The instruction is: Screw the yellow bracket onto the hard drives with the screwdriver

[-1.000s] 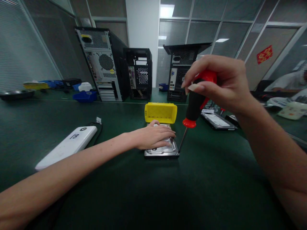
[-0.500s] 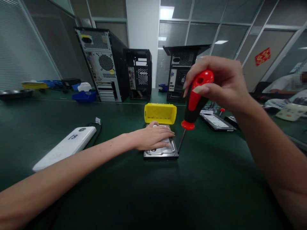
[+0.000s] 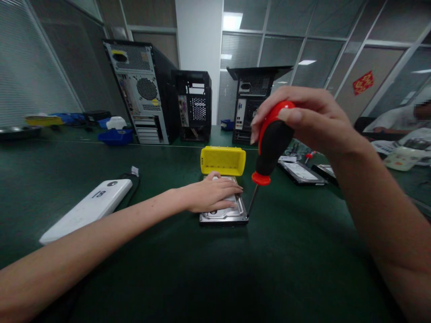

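A silver hard drive (image 3: 226,217) lies flat on the green table in front of me. My left hand (image 3: 215,194) rests across its top with the fingers stretched out, covering much of the label. In my right hand (image 3: 303,112) is a red and black screwdriver (image 3: 274,142), gripped around the handle. Its shaft slants down, and the tip meets the drive's near right corner; the screw there is too small to make out. Just behind the drive stands a yellow plastic bin (image 3: 223,160), its open side facing me.
A white power bank-like block (image 3: 88,208) marked 18 lies at left with a cable. Computer cases (image 3: 144,89) stand along the back. More hard drives (image 3: 302,172) lie at right, near another red-handled tool (image 3: 309,156). A blue bin (image 3: 115,136) sits back left. A person (image 3: 399,119) sits far right.
The screwdriver handle has turned in my right hand, showing more black towards me. Its tip stays at the drive's corner. My left hand has kept its place; the whole view shifts slightly.
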The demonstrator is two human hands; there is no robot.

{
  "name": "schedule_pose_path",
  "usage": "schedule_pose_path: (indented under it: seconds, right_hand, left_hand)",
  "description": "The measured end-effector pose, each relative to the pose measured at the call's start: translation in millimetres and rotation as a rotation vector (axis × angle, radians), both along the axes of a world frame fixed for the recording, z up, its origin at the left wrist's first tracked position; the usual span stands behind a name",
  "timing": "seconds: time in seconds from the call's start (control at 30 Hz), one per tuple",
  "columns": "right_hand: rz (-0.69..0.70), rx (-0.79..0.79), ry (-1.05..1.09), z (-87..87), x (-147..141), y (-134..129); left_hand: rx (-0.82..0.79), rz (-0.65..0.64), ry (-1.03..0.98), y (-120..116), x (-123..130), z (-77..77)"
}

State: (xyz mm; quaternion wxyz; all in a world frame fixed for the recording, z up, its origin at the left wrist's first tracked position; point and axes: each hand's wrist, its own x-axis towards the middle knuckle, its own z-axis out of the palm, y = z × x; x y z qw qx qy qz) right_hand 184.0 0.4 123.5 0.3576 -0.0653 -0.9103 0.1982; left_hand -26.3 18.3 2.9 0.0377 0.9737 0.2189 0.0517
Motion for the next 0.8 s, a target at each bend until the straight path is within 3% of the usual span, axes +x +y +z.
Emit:
schedule_pose_path:
  seconds: [0.23,0.4,0.5,0.63,0.8]
  right_hand:
    - [-0.01,-0.135,0.062,-7.7,-10,2]
    - [0.274,-0.423,0.174,-19.9,-26,6]
    - [0.371,-0.581,0.213,-23.2,-30,6]
    - [0.35,-0.713,0.137,-18.6,-26,2]
    - [0.28,-0.702,0.081,-15.6,-21,0]
  left_hand:
    - [0.015,-0.006,0.007,-1,0,-0.1]
    - [0.0,0.006,0.005,1,0,-1.8]
    - [-0.003,0.006,-0.002,1,0,-2.1]
    - [-0.008,0.005,-0.009,1,0,-2.0]
    - [-0.02,0.011,0.009,0,-1,0.2]
